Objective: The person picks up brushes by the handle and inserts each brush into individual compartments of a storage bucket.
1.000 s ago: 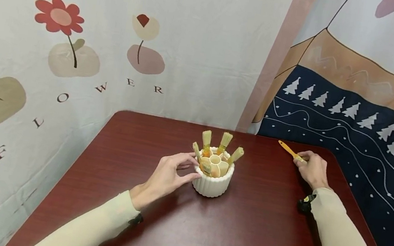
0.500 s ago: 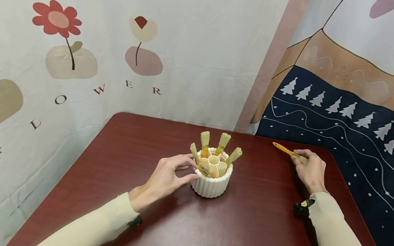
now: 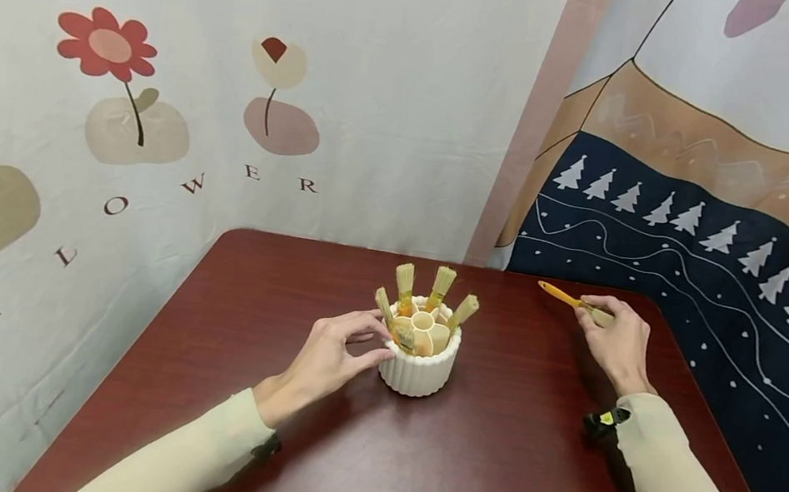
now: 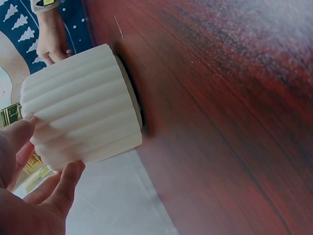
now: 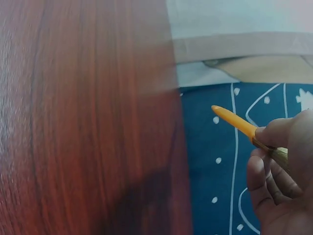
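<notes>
From the head view, the left hand [image 3: 328,350] is cupping the ribbed white holder [image 3: 419,365] mid-desk [image 3: 483,477], already bristling with brushes [image 3: 444,280]. The right hand [image 3: 612,335] is pinching an orange-handled brush [image 3: 569,300] near the desk's far right edge.

At the left wrist, fingers [image 4: 63,183] are touching the holder's wall [image 4: 83,107].

At the right wrist, the brush [image 5: 239,125] is being pinched just above its bristles. Judging by this, the pick-up is in hand; next, carrying it to a free slot.

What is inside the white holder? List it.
The holder has compartments round a middle tube. Four brushes stand bristles up, and a fifth lies low by the left hand. Their handles are hidden inside.
</notes>
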`<state>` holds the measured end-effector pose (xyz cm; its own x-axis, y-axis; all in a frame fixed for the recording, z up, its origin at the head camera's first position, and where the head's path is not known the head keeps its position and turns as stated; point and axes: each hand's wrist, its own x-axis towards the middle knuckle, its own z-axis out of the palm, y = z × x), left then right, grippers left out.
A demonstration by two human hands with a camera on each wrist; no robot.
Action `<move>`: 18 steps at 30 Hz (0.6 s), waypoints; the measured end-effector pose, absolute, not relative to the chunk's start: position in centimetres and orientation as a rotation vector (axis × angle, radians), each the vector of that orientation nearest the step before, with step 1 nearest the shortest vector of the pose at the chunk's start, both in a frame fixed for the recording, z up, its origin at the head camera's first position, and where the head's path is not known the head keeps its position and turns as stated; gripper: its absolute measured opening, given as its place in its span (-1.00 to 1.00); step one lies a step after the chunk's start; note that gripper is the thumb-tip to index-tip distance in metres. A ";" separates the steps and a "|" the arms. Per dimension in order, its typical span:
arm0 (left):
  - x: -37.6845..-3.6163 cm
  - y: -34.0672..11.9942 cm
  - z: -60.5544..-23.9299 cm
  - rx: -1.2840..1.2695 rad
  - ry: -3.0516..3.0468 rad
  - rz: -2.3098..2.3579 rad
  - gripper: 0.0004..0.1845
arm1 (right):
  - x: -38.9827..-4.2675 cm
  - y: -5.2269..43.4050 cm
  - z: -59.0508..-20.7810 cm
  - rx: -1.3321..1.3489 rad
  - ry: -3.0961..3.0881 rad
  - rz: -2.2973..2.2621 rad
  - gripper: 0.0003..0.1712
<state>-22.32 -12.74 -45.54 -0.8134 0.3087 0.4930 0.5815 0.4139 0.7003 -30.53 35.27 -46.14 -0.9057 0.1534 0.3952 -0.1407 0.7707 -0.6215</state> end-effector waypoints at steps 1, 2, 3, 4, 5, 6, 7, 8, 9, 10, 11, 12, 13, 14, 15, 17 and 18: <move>-22.3 -12.7 -45.5 -0.775 -2.386 -1.352 -0.77 | -30.4 35.1 -46.0 -0.003 -2.528 0.939 -0.65; -22.3 -12.7 -45.5 -0.775 -2.386 -1.351 -0.77 | -30.3 35.0 -45.8 0.002 -2.521 0.944 -0.65; -22.2 -12.7 -45.4 -0.775 -2.387 -1.350 -0.77 | -30.2 34.8 -45.6 0.006 -2.514 0.946 -0.65; -22.2 -12.7 -45.4 -0.775 -2.388 -1.347 -0.77 | -30.0 34.7 -45.4 0.009 -2.509 0.946 -0.65; -22.2 -12.7 -45.3 -0.775 -2.389 -1.348 -0.77 | -29.9 34.5 -45.2 0.013 -2.504 0.947 -0.66; -22.2 -12.7 -45.3 -0.775 -2.389 -1.348 -0.77 | -29.7 34.4 -45.0 0.016 -2.500 0.950 -0.66; -22.2 -12.7 -45.3 -0.776 -2.388 -1.349 -0.77 | -29.6 34.2 -44.8 0.019 -2.497 0.952 -0.66; -22.2 -12.8 -45.2 -0.776 -2.387 -1.351 -0.77 | -29.5 34.1 -44.7 0.021 -2.495 0.955 -0.66; -22.2 -12.8 -45.2 -0.778 -2.384 -1.353 -0.77 | -29.4 33.9 -44.5 0.026 -2.492 0.955 -0.66; -22.1 -12.8 -45.2 -0.781 -2.381 -1.354 -0.77 | -29.3 33.7 -44.4 0.032 -2.488 0.959 -0.66; -22.1 -12.8 -45.2 -0.783 -2.378 -1.358 -0.77 | -29.2 33.6 -44.3 0.042 -2.485 0.958 -0.65; -22.1 -12.8 -45.2 -0.784 -2.375 -1.358 -0.77 | -29.1 33.5 -44.2 0.049 -2.482 0.958 -0.65; -22.1 -12.8 -45.2 -0.785 -2.373 -1.360 -0.77 | -29.0 33.3 -44.1 0.054 -2.479 0.960 -0.65; -22.1 -12.8 -45.2 -0.785 -2.373 -1.361 -0.77 | -28.8 33.2 -43.9 0.060 -2.475 0.964 -0.64; -22.1 -12.8 -45.2 -0.785 -2.373 -1.361 -0.77 | -28.7 33.1 -43.8 0.066 -2.472 0.970 -0.64; -22.0 -12.8 -45.2 -0.788 -2.370 -1.358 -0.77 | -28.5 32.8 -43.6 0.078 -2.465 0.982 -0.64; -22.0 -12.8 -45.2 -0.788 -2.371 -1.357 -0.77 | -28.3 32.7 -43.5 0.079 -2.462 0.991 -0.64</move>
